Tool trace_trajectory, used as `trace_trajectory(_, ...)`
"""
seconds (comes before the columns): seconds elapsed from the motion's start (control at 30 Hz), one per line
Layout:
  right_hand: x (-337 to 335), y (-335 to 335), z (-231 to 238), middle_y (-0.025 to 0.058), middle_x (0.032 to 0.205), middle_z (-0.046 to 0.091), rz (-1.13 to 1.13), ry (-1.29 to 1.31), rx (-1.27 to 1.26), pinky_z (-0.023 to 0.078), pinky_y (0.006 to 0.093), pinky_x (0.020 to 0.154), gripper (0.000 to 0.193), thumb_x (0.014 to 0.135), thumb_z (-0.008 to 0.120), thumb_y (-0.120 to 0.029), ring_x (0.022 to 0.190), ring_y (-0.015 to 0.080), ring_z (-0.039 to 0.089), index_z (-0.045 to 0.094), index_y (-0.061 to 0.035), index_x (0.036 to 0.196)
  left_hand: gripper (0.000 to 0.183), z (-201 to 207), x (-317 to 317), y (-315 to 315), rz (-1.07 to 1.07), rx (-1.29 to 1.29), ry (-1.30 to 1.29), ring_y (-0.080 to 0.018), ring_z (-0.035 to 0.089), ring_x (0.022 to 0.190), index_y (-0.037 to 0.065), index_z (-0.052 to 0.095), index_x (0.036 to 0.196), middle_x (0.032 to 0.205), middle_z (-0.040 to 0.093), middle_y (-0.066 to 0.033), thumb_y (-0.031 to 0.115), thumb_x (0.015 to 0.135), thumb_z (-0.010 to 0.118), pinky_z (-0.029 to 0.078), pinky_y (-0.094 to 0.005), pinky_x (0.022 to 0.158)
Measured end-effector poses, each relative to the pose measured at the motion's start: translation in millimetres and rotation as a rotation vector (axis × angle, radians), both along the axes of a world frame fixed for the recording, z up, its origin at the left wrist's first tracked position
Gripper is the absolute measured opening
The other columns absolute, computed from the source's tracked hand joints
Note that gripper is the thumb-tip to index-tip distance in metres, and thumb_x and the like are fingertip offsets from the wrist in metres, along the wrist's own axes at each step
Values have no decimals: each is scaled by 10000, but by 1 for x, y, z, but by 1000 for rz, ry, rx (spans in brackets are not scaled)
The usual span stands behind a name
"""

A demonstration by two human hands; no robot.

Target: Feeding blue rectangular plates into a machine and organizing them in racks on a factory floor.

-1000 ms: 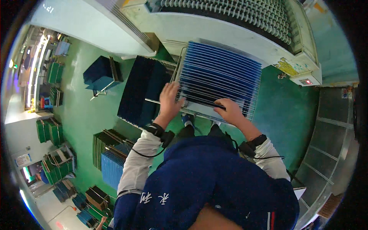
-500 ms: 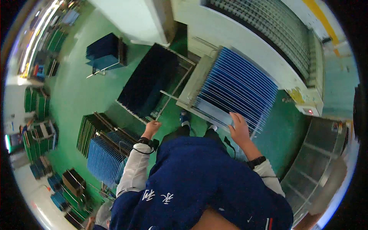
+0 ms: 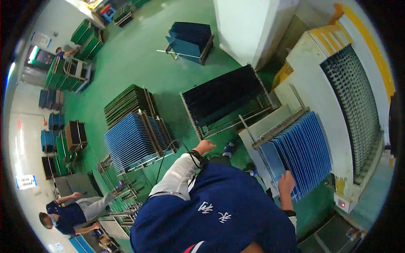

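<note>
Your right hand lies flat, fingers together, on the near edge of the blue panels. These panels stand on edge, side by side, in a white rack on your right, just beside the big white machine. The hand presses on them but it does not clamp anything. Your left hand is loosely closed into a fist and hangs free in front of you, above the frame of the dark rack; it holds nothing, and I cannot tell if it touches the frame.

The panels look thin, flat and stiff, probably light one by one but heavy as a full row. Their faces seem smooth, so they may slip between bare fingers, and thin edges can chip or bend if one panel knocks the next. I think the best place to take one is at the near edge, both sides of the sheet, and to keep it upright while it slides out along the rack.

The floor is green, smooth and a little shiny. Around you stand more racks: a blue stack on your left, a dark stack behind it, a blue cart farther away. Green crates are near the wall. Another person in blue works low at the left, well apart from you.
</note>
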State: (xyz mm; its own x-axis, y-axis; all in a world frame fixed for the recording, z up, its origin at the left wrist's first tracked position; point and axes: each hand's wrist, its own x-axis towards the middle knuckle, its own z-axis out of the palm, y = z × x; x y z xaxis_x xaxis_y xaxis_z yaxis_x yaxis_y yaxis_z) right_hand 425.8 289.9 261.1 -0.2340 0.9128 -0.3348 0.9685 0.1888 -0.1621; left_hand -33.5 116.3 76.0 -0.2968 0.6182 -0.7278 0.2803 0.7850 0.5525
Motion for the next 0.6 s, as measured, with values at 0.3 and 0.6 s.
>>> trace_trajectory(0.3, 10, 11, 25, 217, 846, 658, 117, 19, 161, 468, 512, 667, 170, 935, 605, -202, 783, 406, 644, 646, -36, 932, 495, 3, -2, -83, -336, -175, -153, -298, 694, 1004, 98, 743, 1046, 1087, 734, -128, 531, 805, 750, 542, -418, 867)
trace_trajectory(0.6, 22, 34, 185, 249, 889, 660, 150, 66, 258, 491, 428, 738, 248, 937, 627, -159, 789, 375, 625, 661, 66, 1035, 540, -1, 90, -174, -386, -287, -318, -384, 649, 1127, 123, 642, 1250, 1248, 677, -152, 468, 836, 676, 518, -441, 963)
